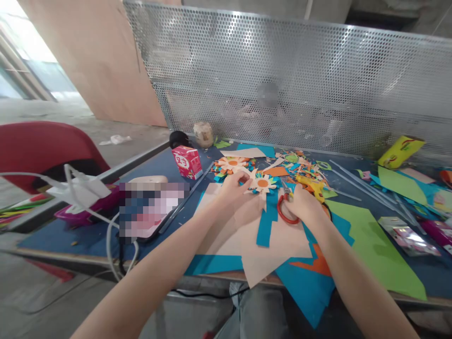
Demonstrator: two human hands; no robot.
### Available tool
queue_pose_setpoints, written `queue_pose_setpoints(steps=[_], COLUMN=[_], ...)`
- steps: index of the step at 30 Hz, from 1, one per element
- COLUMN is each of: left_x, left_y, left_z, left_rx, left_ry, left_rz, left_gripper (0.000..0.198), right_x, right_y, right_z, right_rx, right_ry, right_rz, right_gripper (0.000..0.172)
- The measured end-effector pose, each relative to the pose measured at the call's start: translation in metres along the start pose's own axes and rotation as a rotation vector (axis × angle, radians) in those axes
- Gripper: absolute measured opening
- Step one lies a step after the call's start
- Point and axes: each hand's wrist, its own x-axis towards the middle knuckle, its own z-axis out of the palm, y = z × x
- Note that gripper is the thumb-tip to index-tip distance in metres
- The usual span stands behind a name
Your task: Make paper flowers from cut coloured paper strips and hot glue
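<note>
Hands [236, 185]: two were visible.
Red-handled scissors [279, 211]: one pair was present.
Paper flowers [262, 183]: at least two were visible.
Pink box [187, 162]: one was present.
Red chair backrest [49, 146]: one was visible.
Perforated screen [300, 61]: one was present.

The right hand [303, 205] hides part of the red scissors [279, 209]. You can't tell if the left hand [238, 182] pinches the paper flower [263, 183]. Blurry squares cover the phone [155, 207]. The left edge cuts off the red chair [45, 141].
</note>
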Motion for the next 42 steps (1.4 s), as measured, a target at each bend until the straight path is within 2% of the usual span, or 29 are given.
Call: queue_pose_setpoints(steps=[7, 11, 15, 18, 23, 26, 28, 31, 32, 34, 35, 36, 37, 39, 41, 42], left_x=[0.001, 0.002, 0.001, 0.001, 0.000, 0.000, -0.001, -0.002, -0.003, -0.004, -0.004, -0.004, -0.004, -0.004, -0.004, -0.004], left_y=[-0.005, -0.005, 0.000, 0.004, 0.007, 0.008, 0.008, 0.009, 0.008, 0.007, 0.007, 0.007, 0.007, 0.007, 0.008, 0.008], left_z=[0.003, 0.003, 0.000, -0.002, -0.002, -0.002, -0.002, -0.002, -0.002, -0.001, 0.000, 0.000, 0.001, 0.002, 0.003, 0.003], left_rx=[-0.049, -0.054, -0.120, -0.167, -0.267, -0.290, -0.280, -0.279, -0.286, -0.309, -0.323, -0.336, -0.346, -0.349, -0.338, -0.334], left_ry=[-0.013, -0.005, -0.018, -0.033, -0.053, -0.070, -0.077, -0.096, -0.104, -0.112, -0.110, -0.110, -0.116, -0.136, -0.162, -0.165], left_rz=[-0.059, -0.084, -0.153, -0.193, -0.211, -0.200, -0.172, -0.140, -0.131, -0.116, -0.110, -0.107, -0.108, -0.114, -0.125, -0.130], left_gripper=[0.019, 0.019, 0.022, 0.023, 0.019, 0.014, 0.011, 0.014, 0.016, 0.019, 0.020, 0.021, 0.022, 0.023, 0.023, 0.023], right_x=[-0.003, 0.005, 0.013, 0.017, 0.021, 0.026, 0.031, 0.036, 0.037, 0.038, 0.038, 0.039, 0.040, 0.043, 0.046, 0.047], right_y=[-0.004, -0.007, -0.012, -0.019, -0.024, -0.019, -0.009, 0.017, 0.026, 0.046, 0.054, 0.061, 0.067, 0.074, 0.077, 0.078], right_z=[-0.006, 0.000, 0.011, 0.017, 0.021, 0.018, 0.013, 0.001, -0.002, -0.007, -0.008, -0.009, -0.008, -0.005, -0.002, -0.002], right_rx=[-0.065, 0.035, 0.096, 0.080, 0.170, 0.225, 0.180, 0.079, 0.041, 0.027, 0.057, 0.099, 0.147, 0.236, 0.277, 0.291], right_ry=[0.155, 0.239, 0.231, 0.204, 0.178, 0.243, 0.345, 0.548, 0.572, 0.560, 0.496, 0.395, 0.282, 0.105, 0.061, 0.061], right_rz=[-0.020, -0.157, -0.309, -0.302, -0.380, -0.335, -0.270, -0.067, 0.020, 0.301, 0.452, 0.525, 0.518, 0.340, 0.241, 0.238], right_gripper=[0.031, 0.028, 0.026, 0.030, 0.023, 0.025, 0.026, 0.027, 0.030, 0.040, 0.052, 0.063, 0.067, 0.056, 0.038, 0.033])
